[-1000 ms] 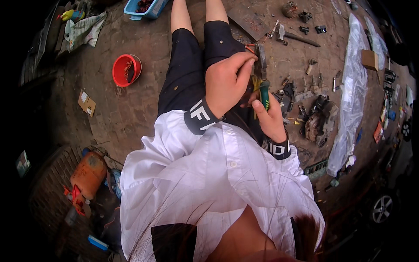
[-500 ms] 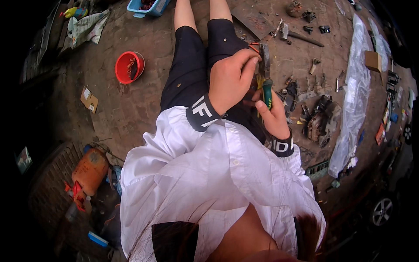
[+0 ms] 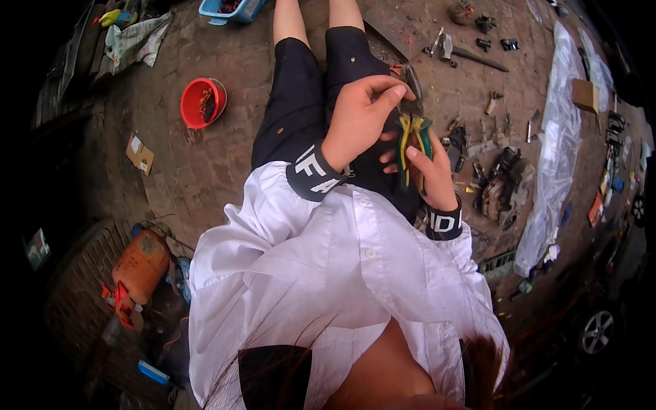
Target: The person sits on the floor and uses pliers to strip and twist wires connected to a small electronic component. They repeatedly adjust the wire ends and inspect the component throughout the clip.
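Note:
My right hand (image 3: 437, 174) is wrapped round a pair of pliers (image 3: 404, 150) with yellow and green handles. The handles are spread apart in the palm, and the dark metal jaws point away from me. Just left of the jaws, my left hand (image 3: 362, 116) is closed in a pinch, thumb against forefinger. A thin orange wire (image 3: 396, 67) shows just beyond these fingertips; most of it is hidden by the fingers and jaws. Both hands are over my lap, above my dark shorts (image 3: 290, 106).
A red bucket (image 3: 186, 104) with copper-coloured scraps stands at left, a blue basin (image 3: 244, 12) beyond. A hammer (image 3: 478, 58), metal parts (image 3: 506, 188) and clear plastic sheeting (image 3: 557, 147) lie at right. An orange gas cylinder (image 3: 142, 266) is at lower left.
The pliers have turned in my right hand, so both handles now show and stand apart. My right fingers have loosened round them. My left hand has shifted slightly, still pinching near the jaws.

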Demonstrator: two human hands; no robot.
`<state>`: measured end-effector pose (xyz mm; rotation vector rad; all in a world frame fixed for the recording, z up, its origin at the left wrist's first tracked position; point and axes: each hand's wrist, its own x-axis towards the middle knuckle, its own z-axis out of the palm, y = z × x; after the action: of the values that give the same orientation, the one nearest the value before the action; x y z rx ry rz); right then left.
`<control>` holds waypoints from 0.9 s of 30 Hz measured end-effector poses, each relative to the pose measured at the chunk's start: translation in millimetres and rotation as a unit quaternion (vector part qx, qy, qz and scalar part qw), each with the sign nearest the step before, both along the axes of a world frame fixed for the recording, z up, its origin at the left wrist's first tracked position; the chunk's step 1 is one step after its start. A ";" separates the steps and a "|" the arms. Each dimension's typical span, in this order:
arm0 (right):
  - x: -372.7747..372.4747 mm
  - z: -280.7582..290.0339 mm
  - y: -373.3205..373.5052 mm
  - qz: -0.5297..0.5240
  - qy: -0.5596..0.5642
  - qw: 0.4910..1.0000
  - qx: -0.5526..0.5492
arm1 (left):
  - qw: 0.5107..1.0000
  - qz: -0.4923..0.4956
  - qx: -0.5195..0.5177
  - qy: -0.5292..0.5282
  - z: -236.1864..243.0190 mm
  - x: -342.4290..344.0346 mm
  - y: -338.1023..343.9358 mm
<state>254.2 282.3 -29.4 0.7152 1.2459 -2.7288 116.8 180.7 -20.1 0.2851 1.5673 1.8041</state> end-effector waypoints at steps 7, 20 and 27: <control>4.9 -14.8 3.1 0.062 -0.054 0.995 0.055 | 0.998 -0.001 0.025 0.057 -9.7 0.2 -2.7; 3.7 -6.6 -3.4 0.055 0.010 0.990 0.132 | 0.993 0.010 0.005 0.121 -6.3 -1.0 -3.5; 6.8 -7.7 -7.5 0.007 -0.035 0.997 0.071 | 0.972 -0.008 -0.079 0.222 -6.4 -2.0 -3.3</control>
<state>261.0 274.9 -37.1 0.8038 1.4344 -2.5990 114.9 177.4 -26.5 0.6587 1.9954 1.6630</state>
